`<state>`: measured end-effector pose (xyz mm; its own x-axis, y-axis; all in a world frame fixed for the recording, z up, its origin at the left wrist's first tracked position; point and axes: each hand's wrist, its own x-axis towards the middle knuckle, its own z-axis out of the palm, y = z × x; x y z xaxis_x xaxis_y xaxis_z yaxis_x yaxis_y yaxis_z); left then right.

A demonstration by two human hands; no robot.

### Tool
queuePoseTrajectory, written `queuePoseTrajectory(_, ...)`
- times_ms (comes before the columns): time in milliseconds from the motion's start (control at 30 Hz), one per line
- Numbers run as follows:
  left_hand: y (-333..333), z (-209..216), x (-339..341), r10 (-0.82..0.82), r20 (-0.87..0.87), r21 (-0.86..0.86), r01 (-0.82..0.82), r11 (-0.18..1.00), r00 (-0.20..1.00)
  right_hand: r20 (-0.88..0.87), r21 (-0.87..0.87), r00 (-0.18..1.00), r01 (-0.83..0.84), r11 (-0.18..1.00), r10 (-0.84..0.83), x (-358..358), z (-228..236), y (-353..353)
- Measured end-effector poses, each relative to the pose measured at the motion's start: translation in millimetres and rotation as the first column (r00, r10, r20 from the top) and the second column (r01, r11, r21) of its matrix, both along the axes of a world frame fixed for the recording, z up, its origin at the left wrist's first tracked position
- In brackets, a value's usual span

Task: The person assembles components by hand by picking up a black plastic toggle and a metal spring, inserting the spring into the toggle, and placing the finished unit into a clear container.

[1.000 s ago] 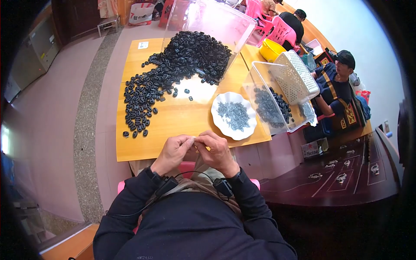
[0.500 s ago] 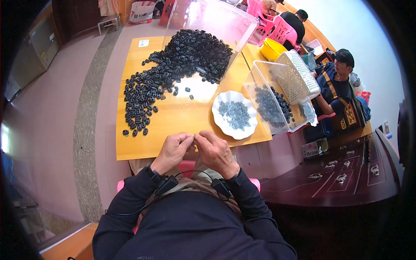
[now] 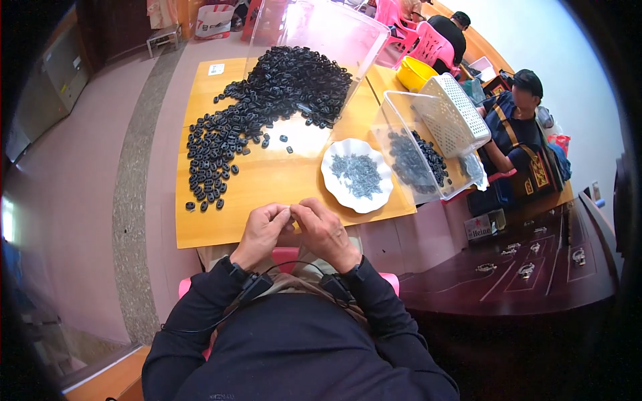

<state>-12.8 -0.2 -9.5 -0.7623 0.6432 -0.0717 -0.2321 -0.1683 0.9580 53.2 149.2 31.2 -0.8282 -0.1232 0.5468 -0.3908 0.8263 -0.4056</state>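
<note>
My left hand [image 3: 259,234] and my right hand [image 3: 326,234] meet at the fingertips, just over the near edge of the wooden table [image 3: 267,184]. Both are closed in a pinch; whatever lies between the fingers is too small or hidden to name. Beyond them, to the right, a white scalloped plate [image 3: 329,184] carries many small clear-grey pieces [image 3: 358,175]. To the left and far side spreads a large heap of small black oval two-holed parts [image 3: 294,80], spilling from a clear plastic bin [image 3: 364,47] tipped on its side.
Right of the plate, a clear box [image 3: 394,110] holds more black parts, with a white perforated basket [image 3: 455,110] leaning on it. Behind is a yellow bowl [image 3: 414,73]. A person in a dark cap [image 3: 528,83] sits at the right; others sit farther back near pink chairs [image 3: 431,47].
The whole view has shifted slightly, so the table and heap appear a little to the left. My hands stay pinched together at nearly the same place over the table edge.
</note>
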Motion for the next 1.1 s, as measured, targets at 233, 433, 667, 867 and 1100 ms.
queuePoseTrajectory(233, 1, 7, 0, 0.0, 0.089, 0.028, -0.003, 1.0, 0.996, -0.085, -0.097, 0.996, 0.012, 0.995, -0.021, -1, -8, 3)
queuePoseTrajectory(433, 1, 5, 0, 0.077, 0.195, 0.027, -0.084, 0.996, 0.978, 0.02, -0.007, 0.964, 0.266, 0.964, -0.266, -2, 15, 44)
queuePoseTrajectory(667, 2, 6, -1, 0.127, 0.202, 0.011, -0.132, 0.991, 0.971, 0.081, 0.286, 0.922, 0.342, 0.895, -0.378, -13, 22, 107)
queuePoseTrajectory(867, 1, 8, -2, 0.126, 0.202, -0.009, -0.127, 0.992, 0.971, 0.165, 0.423, 0.92, 0.258, 0.868, -0.354, -17, 16, 100)
queuePoseTrajectory(1100, 1, 7, -1, 0.129, 0.195, -0.01, -0.13, 0.991, 0.972, 0.203, 0.418, 0.919, 0.23, 0.879, -0.337, -15, 13, 101)
